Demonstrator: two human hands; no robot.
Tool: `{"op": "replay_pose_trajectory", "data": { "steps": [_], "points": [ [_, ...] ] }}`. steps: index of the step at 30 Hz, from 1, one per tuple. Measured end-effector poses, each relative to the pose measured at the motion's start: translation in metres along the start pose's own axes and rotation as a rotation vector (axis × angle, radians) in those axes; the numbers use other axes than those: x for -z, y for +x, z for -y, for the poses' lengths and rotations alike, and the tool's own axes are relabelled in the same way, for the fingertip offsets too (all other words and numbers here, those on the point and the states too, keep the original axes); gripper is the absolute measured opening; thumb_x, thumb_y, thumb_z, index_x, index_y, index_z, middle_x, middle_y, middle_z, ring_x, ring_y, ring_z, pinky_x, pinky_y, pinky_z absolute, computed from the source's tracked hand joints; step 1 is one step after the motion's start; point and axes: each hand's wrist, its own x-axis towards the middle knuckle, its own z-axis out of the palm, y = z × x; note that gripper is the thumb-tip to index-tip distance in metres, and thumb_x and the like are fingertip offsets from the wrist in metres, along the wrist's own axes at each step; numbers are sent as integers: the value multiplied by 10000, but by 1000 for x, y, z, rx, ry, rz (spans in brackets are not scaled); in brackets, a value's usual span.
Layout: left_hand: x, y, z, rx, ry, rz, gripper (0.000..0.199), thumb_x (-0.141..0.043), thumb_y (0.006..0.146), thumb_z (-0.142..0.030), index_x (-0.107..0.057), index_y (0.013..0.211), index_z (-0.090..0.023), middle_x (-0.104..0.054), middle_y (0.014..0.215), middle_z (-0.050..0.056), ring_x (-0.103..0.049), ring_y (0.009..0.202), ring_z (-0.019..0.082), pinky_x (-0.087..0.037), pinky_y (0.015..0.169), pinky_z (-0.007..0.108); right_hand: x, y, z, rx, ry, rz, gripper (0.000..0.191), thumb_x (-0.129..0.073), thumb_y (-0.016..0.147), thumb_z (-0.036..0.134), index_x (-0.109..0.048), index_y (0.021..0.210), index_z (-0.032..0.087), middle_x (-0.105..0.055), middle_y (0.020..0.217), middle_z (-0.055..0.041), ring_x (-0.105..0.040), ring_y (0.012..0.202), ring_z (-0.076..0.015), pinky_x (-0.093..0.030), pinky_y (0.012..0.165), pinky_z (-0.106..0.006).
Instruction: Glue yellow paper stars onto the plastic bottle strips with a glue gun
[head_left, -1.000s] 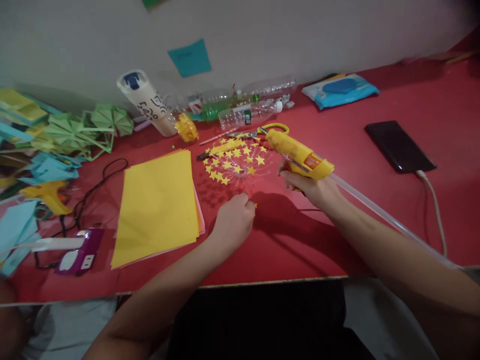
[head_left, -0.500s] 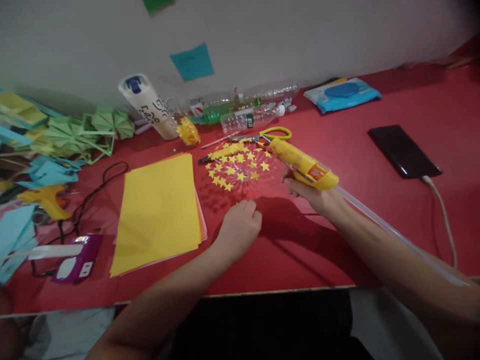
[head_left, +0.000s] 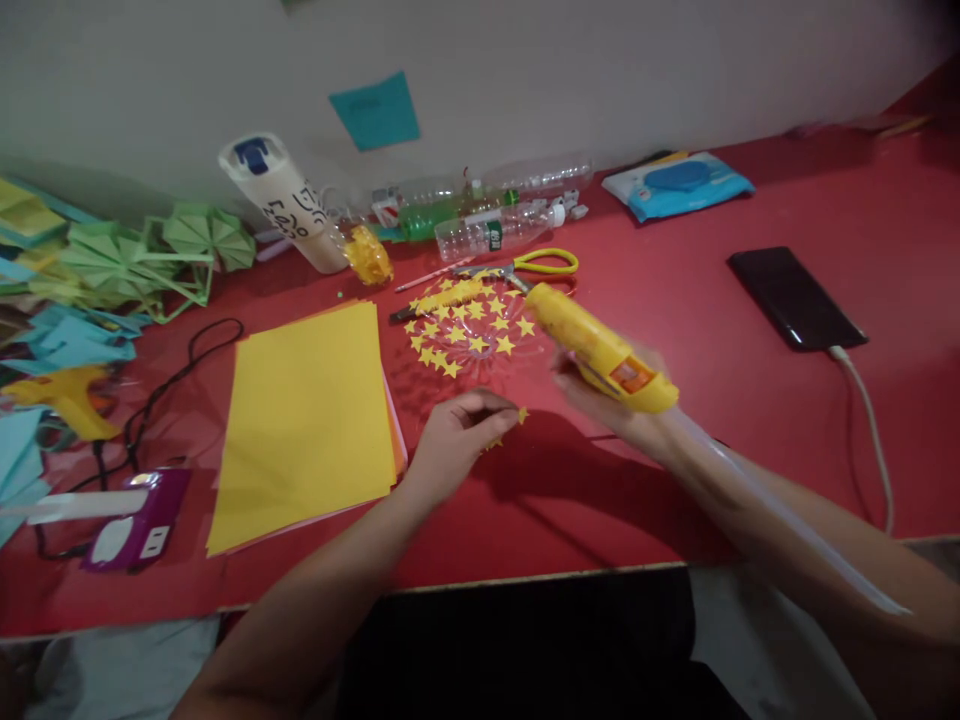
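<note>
My right hand (head_left: 600, 395) is closed round a yellow hot glue gun (head_left: 592, 335), its nozzle aimed up and to the left; a long clear glue stick (head_left: 780, 510) trails from its back. My left hand (head_left: 461, 430) pinches a small yellow paper star (head_left: 523, 414) between thumb and fingers, just over the red table. Other yellow bits (head_left: 495, 442) show under the thumb; whether they are held or lying there I cannot tell. Beyond both hands sits a spray of thin clear plastic strips with yellow stars (head_left: 476, 344) on it. A yellow cutter (head_left: 450, 295) lies across its far side.
Yellow-handled scissors (head_left: 546, 262) and a pencil (head_left: 431, 275) lie behind the stars. Stacked coloured paper (head_left: 304, 410) is at left, with a second glue gun (head_left: 71, 395) and a purple power socket (head_left: 139, 520). Plastic bottles (head_left: 480, 235) line the wall. A phone (head_left: 795, 298) charges at right.
My left hand has turned and opened out from a bunched grip near the table, and a star now shows at its fingertips. The glue gun has come slightly lower and nearer me.
</note>
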Motion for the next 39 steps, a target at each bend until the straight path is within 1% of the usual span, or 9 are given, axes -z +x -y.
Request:
{"op": "replay_pose_trajectory", "data": {
  "steps": [3,5,12,16,20,23,32,36,39],
  "points": [
    [1,0,-2,239,-322,-48,225,-790,576,-334,-681,675,-164,-566,582,-25,-389,481,55,-281,483,212,-7,-5,1,154,-97,149,201,-710,702,329,-551,632,228,-583,673,4,-558,629,-152,-475,618,-312],
    [1,0,-2,281,-391,-62,250,-821,538,-324,-687,669,-158,-568,572,-25,-384,472,46,-266,474,205,-11,-8,1,246,-168,215,295,-673,773,393,-487,624,220,-537,642,9,-532,593,-135,-440,563,-282],
    [0,-1,-3,212,-335,-3,182,-798,595,-302,-707,665,-162,-588,597,-17,-417,514,54,-300,500,200,-17,-17,-3,394,-270,238,287,-583,882,367,-441,695,202,-433,647,45,-429,552,-82,-338,506,-216],
    [-2,-3,-2,98,-243,-11,186,-796,588,-290,-694,684,-168,-620,663,-5,-499,581,88,-403,572,231,-18,-19,-2,447,-296,226,277,-532,906,312,-392,689,211,-400,634,56,-384,530,-75,-310,496,-209],
    [-1,-5,-2,-174,-35,-85,125,-755,617,-239,-673,697,-189,-638,746,5,-546,631,116,-446,596,260,-18,-20,0,446,-285,235,260,-524,897,258,-375,688,214,-376,622,67,-368,512,-67,-302,488,-202],
    [1,-4,-3,-293,93,-98,24,-678,703,-218,-663,696,-200,-634,733,6,-553,637,122,-455,602,267,-17,-20,1,429,-277,245,249,-550,880,250,-388,694,212,-399,638,62,-395,521,-68,-306,487,-204],
    [1,-9,-6,-298,154,-37,52,-603,735,-168,-618,693,-195,-598,657,-18,-526,602,107,-440,571,236,-15,-21,3,341,-292,241,251,-577,861,317,-455,672,206,-486,619,44,-476,536,-84,-373,504,-219],
    [6,-10,-13,-313,86,-152,69,-613,736,-175,-597,672,-195,-555,588,-40,-447,492,73,-378,460,197,-8,-19,10,217,-304,160,198,-567,840,367,-509,720,220,-599,691,-1,-572,605,-137,-455,550,-270],
    [14,-7,-13,-330,-18,-242,66,-628,766,-195,-597,708,-202,-517,527,-56,-420,431,63,-344,400,185,-4,-18,14,202,-263,178,210,-574,837,400,-522,727,229,-623,735,-27,-595,640,-165,-492,570,-310]
  ]
}}
